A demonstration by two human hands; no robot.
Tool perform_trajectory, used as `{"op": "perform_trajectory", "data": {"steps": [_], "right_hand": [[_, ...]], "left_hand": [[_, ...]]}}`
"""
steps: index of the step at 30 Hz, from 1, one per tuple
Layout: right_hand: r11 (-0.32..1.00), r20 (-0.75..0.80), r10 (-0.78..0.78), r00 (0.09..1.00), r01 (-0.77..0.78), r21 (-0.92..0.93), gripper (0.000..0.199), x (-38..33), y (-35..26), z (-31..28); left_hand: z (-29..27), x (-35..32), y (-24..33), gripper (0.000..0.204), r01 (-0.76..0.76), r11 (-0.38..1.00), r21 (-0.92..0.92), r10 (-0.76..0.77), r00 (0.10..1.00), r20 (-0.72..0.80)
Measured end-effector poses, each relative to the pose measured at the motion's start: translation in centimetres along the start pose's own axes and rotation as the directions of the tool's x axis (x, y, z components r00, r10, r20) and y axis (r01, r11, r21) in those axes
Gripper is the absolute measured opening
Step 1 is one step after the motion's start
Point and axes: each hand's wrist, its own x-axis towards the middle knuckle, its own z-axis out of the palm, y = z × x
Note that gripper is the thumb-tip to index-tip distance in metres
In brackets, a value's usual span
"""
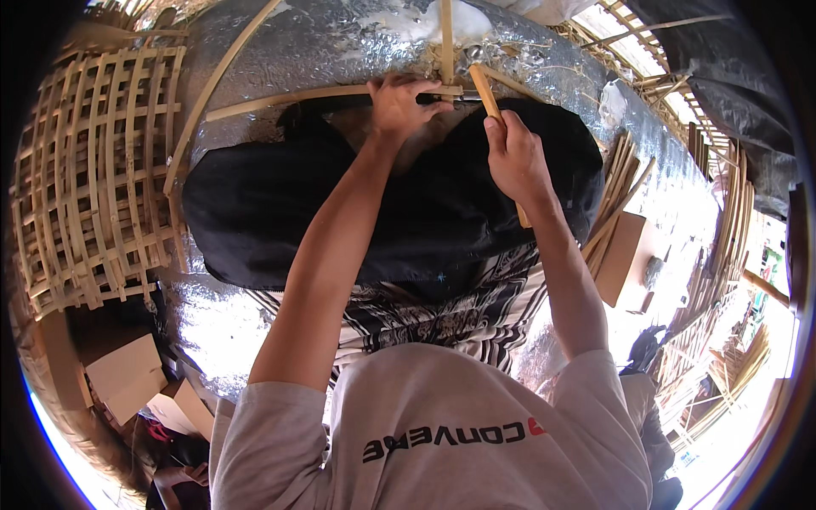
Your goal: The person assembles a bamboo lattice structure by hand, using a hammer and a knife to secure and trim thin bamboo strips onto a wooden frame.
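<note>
My left hand grips a flat bamboo strip that lies crosswise, thumb and fingertips near its right end. Another strip stands away from me and meets it there. A small metal-looking piece sits by that crossing; its kind is hard to make out. My right hand is closed around a wooden stick, tilted with its upper end close to the crossing. Its lower end shows below my fist. Black cloth spreads across my lap beneath both forearms, over a black-and-white patterned cloth.
A woven bamboo lattice stands at the left, near a curved bamboo strip. Silver sheeting covers the floor. Bamboo strips and a cardboard piece lie at right. Cardboard boxes stand at lower left.
</note>
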Motion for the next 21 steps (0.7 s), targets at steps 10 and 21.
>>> {"op": "perform_trajectory", "data": {"steps": [10, 21], "right_hand": [[1.000, -0.047, 0.006, 0.999, -0.006, 0.003, 0.024, 0.4, -2.2, -1.9], [0.986, -0.162, -0.097, 0.982, 0.117, 0.117, 0.016, -0.3, -3.6, -1.5]], "left_hand": [[0.1, -0.1, -0.4, 0.051, -0.023, 1.000, 0.011, 0.022, 1.000, 0.009], [-0.6, -0.4, -0.1, 0.047, -0.066, 0.996, 0.052, 0.068, 0.997, -0.043]]}}
